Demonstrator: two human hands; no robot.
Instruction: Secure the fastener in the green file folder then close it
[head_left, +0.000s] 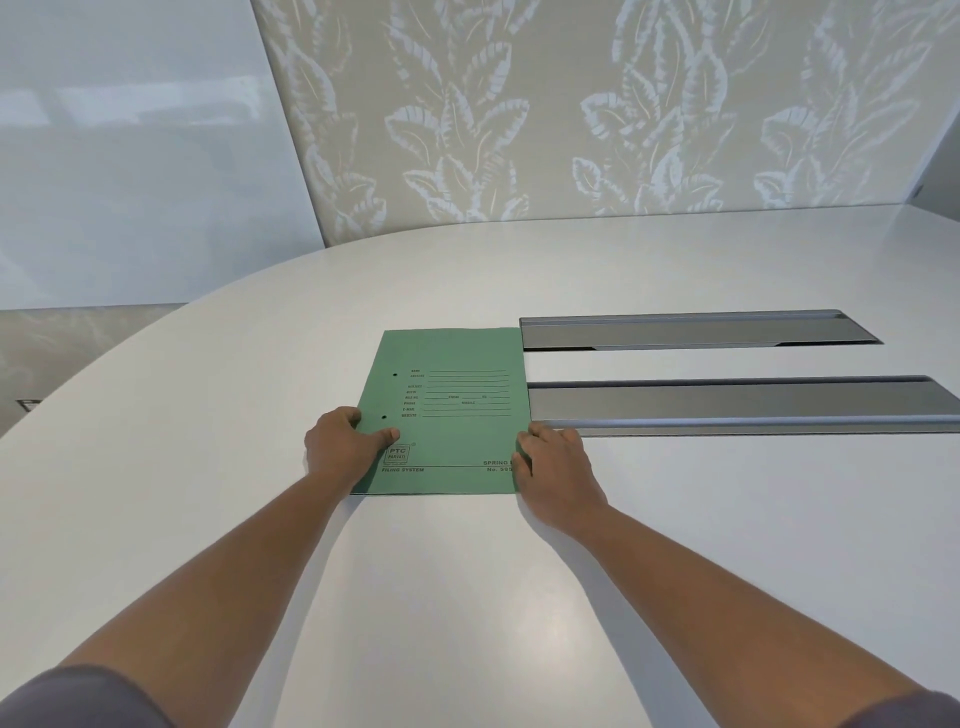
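Note:
A green file folder (452, 431) lies flat and closed on the white table (208, 467), printed cover up, with two punched holes near its left edge. My left hand (343, 447) holds the folder's left edge near the lower hole, thumb on the cover and fingers curled at the edge. My right hand (553, 473) rests at the folder's lower right edge, fingers bent over the edge. The fastener is hidden inside the folder.
Two long grey metal cable trays (727, 332) (753, 408) are set into the table right of the folder, touching its right edge. A leaf-patterned wall panel (571, 130) stands behind the table's curved far edge.

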